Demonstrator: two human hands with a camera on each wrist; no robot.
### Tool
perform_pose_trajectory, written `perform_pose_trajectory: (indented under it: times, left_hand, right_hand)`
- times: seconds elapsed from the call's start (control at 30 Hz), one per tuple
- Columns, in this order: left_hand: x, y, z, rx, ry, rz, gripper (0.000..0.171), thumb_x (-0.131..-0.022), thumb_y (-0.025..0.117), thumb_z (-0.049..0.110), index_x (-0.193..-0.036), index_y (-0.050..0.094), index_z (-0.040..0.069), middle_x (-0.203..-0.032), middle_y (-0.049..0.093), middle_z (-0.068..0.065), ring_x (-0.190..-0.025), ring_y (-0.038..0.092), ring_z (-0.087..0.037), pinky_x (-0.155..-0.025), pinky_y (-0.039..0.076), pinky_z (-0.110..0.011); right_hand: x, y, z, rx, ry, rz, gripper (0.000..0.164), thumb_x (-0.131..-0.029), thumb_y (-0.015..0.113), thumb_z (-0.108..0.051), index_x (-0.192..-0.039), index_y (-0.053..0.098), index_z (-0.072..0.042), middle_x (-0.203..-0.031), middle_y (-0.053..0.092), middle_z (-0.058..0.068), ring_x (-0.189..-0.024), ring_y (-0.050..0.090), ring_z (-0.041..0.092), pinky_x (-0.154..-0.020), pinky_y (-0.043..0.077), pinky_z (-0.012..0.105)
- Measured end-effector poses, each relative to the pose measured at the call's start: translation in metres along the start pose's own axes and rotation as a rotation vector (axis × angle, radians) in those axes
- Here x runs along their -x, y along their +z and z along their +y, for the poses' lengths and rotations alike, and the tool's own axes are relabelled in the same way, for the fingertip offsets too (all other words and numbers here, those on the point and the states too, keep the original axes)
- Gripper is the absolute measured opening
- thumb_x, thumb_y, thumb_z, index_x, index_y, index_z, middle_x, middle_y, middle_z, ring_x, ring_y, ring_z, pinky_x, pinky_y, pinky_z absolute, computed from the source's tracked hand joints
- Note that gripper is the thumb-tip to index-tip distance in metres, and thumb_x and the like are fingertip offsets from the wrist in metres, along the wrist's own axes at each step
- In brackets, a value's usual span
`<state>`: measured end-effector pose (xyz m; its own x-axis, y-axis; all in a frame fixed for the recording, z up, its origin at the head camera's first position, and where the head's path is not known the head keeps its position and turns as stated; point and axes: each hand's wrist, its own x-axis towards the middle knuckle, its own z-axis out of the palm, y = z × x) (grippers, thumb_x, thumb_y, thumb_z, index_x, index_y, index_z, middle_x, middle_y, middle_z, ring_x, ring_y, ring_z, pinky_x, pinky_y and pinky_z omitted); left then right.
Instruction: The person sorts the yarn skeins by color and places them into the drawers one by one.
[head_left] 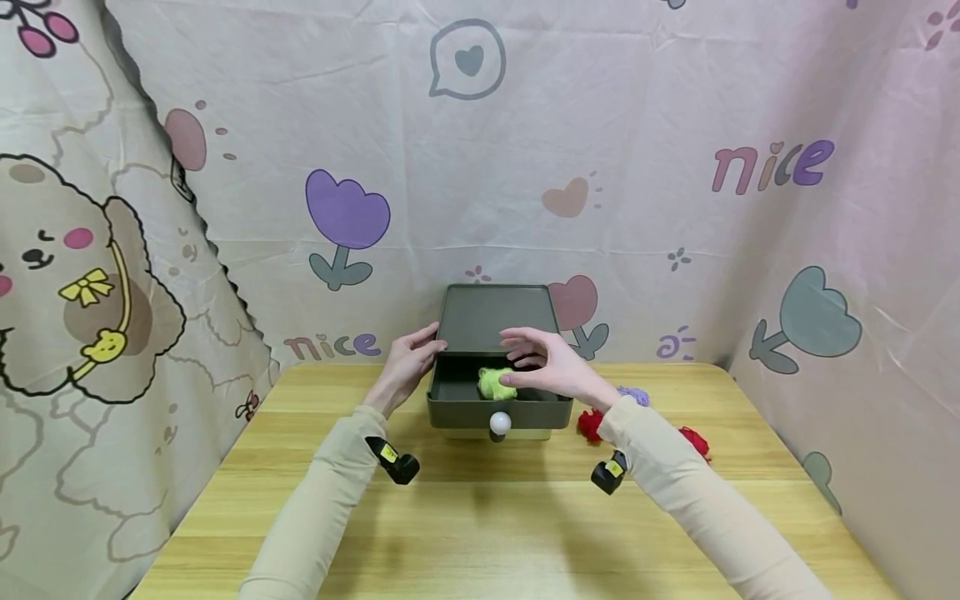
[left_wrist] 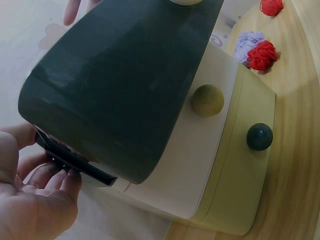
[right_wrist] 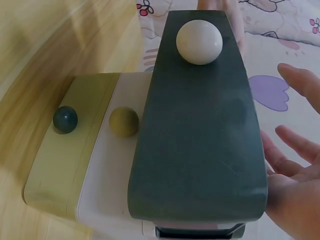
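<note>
A small drawer cabinet (head_left: 498, 312) with a dark green top stands at the back of the table. Its dark green top drawer (head_left: 457, 414), with a white round knob (head_left: 500, 423), is pulled out. Inside lies a yellow-green yarn ball (head_left: 495, 383). My left hand (head_left: 408, 367) grips the cabinet's left side at the dark rim, its fingers curled there in the left wrist view. My right hand (head_left: 551, 367) hovers over the drawer's right part, fingers spread and thumb close to the yarn ball; whether they touch cannot be told. The right wrist view shows nothing between those fingers.
Below the open drawer are a white drawer with an olive knob (left_wrist: 207, 100) and a yellow-green one with a dark knob (left_wrist: 259, 136). Red yarn (head_left: 590, 425), purple yarn (head_left: 634, 395) and more red yarn (head_left: 695, 442) lie right of the cabinet. A printed curtain (head_left: 465, 167) hangs behind.
</note>
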<state>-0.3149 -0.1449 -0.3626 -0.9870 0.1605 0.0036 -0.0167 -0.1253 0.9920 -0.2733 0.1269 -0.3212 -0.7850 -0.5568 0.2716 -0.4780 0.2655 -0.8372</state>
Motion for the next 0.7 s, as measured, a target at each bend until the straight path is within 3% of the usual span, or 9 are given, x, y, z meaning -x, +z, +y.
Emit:
perform_pose_trajectory:
  times: [0.07,0.17,0.23,0.4,0.7]
  left_hand:
    - [-0.001,0.0,0.0,-0.014,-0.007,-0.002,0.059,-0.102,0.052,0.004,-0.157,0.032,0.008,-0.168,0.024,-0.01,-0.104,0.056,0.001,-0.087,0.047,-0.008]
    - [-0.002,-0.001,-0.001,-0.023,-0.015,0.001,0.059,-0.102,0.053,0.005,-0.158,0.032,0.01,-0.168,0.024,-0.009,-0.126,0.049,-0.002,-0.095,0.047,-0.01]
    - [-0.002,0.0,-0.001,-0.018,-0.012,0.004,0.059,-0.102,0.053,0.006,-0.157,0.032,0.009,-0.167,0.025,-0.009,-0.12,0.053,-0.001,-0.091,0.048,-0.01]
    - [0.0,0.0,0.0,0.01,0.005,0.008,0.059,-0.102,0.053,0.003,-0.157,0.033,0.007,-0.164,0.031,-0.014,-0.086,0.054,0.007,-0.07,0.045,-0.008]
    - [-0.001,0.0,-0.001,0.005,0.0,0.004,0.059,-0.102,0.054,0.004,-0.157,0.033,0.008,-0.167,0.025,-0.011,-0.095,0.055,0.01,-0.079,0.047,-0.008]
  right_hand:
    - [0.001,-0.001,0.001,-0.01,-0.01,0.009,0.066,-0.087,0.077,-0.008,-0.145,0.047,0.004,-0.141,0.056,0.026,-0.123,0.056,0.044,-0.106,0.052,0.049]
    - [0.002,-0.002,0.001,-0.018,-0.007,0.016,0.065,-0.087,0.077,-0.007,-0.145,0.048,0.004,-0.141,0.057,0.026,-0.122,0.057,0.044,-0.106,0.052,0.05]
    - [0.003,-0.002,0.002,-0.027,0.003,0.016,0.065,-0.087,0.076,-0.005,-0.145,0.048,0.003,-0.142,0.056,0.025,-0.123,0.056,0.044,-0.106,0.051,0.05]
    - [0.005,-0.003,0.004,-0.058,0.011,0.016,0.066,-0.087,0.076,-0.003,-0.146,0.047,0.003,-0.143,0.055,0.026,-0.124,0.055,0.045,-0.107,0.05,0.051]
    - [0.014,-0.01,0.009,-0.075,0.011,0.066,0.064,-0.087,0.076,-0.003,-0.145,0.048,0.004,-0.142,0.055,0.028,-0.124,0.054,0.047,-0.106,0.052,0.048]
